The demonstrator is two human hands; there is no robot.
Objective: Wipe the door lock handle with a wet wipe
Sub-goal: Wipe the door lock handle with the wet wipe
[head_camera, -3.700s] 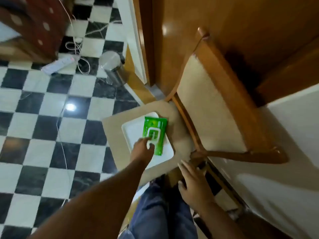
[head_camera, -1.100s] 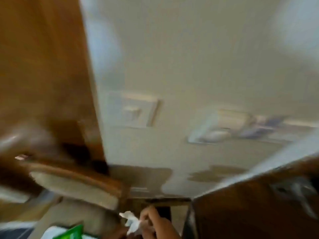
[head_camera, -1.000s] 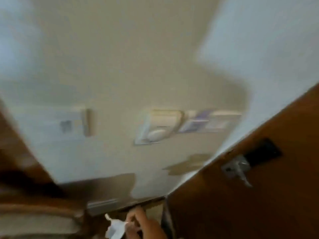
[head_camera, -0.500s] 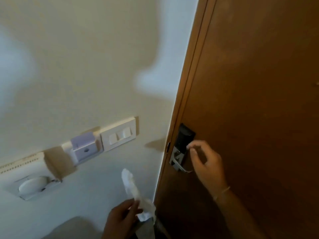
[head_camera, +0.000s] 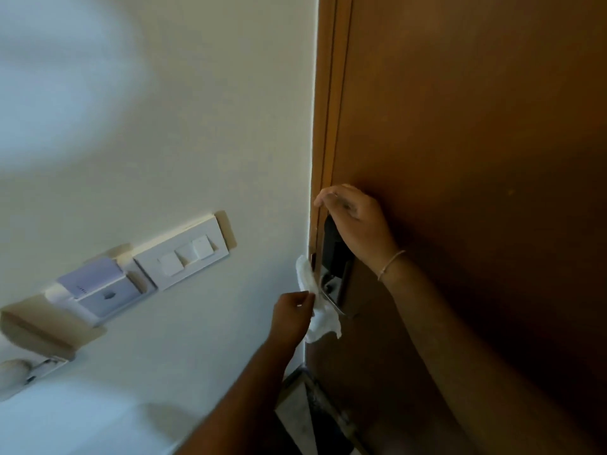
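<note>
Wipe: white and crumpled, the wet wipe [head_camera: 314,305] is pinched in my left hand [head_camera: 291,315] and pressed against the metal lever.
Handle [head_camera: 332,301]: a slim silver lever under a black lock plate [head_camera: 332,249], at the left edge of the brown door [head_camera: 476,159].
Right hand [head_camera: 353,221]: curled over the top of the lock plate, thin bracelet [head_camera: 390,265] at the wrist.
Writing: I can read none.
Room: bare wall [head_camera: 197,126] to the left, with a switch panel [head_camera: 184,254] well apart from the lock.
</note>
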